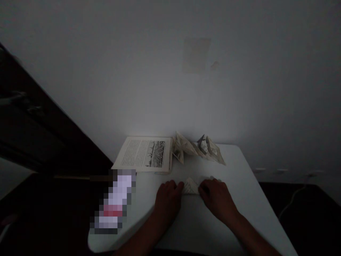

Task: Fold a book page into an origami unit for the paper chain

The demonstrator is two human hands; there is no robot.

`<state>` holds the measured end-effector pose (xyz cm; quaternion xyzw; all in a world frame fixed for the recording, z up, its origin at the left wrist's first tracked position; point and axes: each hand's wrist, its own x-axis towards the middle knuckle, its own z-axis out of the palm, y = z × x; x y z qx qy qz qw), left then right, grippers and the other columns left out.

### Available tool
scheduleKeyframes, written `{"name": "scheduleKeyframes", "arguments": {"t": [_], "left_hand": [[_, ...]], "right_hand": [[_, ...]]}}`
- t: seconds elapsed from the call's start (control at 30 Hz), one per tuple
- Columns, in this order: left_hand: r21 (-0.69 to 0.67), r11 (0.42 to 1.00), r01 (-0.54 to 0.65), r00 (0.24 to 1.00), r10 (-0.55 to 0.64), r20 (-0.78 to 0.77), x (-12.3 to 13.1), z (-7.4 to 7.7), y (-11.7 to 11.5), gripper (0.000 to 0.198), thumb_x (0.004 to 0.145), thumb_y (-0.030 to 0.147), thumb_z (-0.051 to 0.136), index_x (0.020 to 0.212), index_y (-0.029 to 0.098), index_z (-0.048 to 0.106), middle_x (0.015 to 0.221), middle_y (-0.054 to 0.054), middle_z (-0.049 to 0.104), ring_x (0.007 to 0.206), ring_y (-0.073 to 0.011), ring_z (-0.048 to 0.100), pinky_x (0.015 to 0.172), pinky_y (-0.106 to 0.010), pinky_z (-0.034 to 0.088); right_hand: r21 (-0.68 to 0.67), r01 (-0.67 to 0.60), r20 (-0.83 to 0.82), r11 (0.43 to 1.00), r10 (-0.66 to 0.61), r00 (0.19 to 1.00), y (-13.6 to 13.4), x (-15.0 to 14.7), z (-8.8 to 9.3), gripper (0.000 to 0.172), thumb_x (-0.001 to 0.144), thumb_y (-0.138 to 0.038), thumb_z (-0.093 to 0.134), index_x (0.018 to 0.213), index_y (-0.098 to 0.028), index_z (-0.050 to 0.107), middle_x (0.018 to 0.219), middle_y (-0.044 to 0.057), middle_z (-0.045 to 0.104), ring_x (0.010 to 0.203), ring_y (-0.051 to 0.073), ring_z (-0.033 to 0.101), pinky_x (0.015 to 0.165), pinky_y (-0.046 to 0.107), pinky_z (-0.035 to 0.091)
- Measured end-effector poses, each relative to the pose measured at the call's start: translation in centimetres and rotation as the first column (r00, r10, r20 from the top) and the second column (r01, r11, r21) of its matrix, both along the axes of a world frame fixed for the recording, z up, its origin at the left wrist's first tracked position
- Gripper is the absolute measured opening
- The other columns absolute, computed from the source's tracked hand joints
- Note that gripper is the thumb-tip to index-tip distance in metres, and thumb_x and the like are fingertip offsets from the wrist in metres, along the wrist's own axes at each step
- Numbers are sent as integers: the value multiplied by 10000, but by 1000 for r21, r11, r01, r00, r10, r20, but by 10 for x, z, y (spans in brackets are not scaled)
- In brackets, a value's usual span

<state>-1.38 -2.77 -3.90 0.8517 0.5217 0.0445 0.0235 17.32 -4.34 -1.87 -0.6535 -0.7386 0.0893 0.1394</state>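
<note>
A small piece of folded printed paper with a pointed top lies on the white table between my hands. My left hand has its fingers closed on the paper's left end. At the right end, my right hand pinches the paper with curled fingers. Behind them stand folded paper boats made from printed pages, with another paper boat to their right. Fingers cover both ends of the folded piece, so its full outline is hidden.
The white table stands against a grey wall. A printed book with an illustration lies at its back left. Nearer, a pixelated, lit rectangular object rests by the left edge. A dark door is at far left.
</note>
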Motion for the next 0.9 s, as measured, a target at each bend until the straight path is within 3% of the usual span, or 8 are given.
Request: {"name": "scheduleKeyframes", "arguments": {"t": [0.17,0.47,0.67,0.9], "left_hand": [[13,1000,19,1000,-19,-12,0,-1,0,308,818,129,448,1098,238,510,848,-49,537,774,-196,499,697,-324,373],[44,997,62,997,-61,-41,-1,-3,0,487,817,123,432,1263,317,399,849,-45,510,751,-185,496,671,-312,385],[27,997,71,997,-70,-43,0,1,1,467,824,123,418,1253,305,420,834,-53,517,746,-197,504,664,-326,394],[43,997,67,997,-65,-49,1,-2,1,469,819,125,436,1254,300,418,858,-60,521,760,-201,510,676,-330,395]], "right_hand": [[3,13,-2,1000,-13,1000,0,-1,-1,133,811,-237,492,757,-209,611,735,21,655,757,207,560,711,319,317],[59,-52,73,997,48,996,-4,0,-6,292,841,-235,467,1088,-314,603,806,38,652,840,217,550,748,334,310],[46,-61,147,997,54,988,-3,-3,-3,313,850,-244,469,1123,-343,588,779,50,636,797,224,536,721,349,301],[66,-28,170,997,17,985,-2,-8,-4,290,858,-402,452,1085,-326,617,856,75,661,897,265,542,787,395,291]]}}
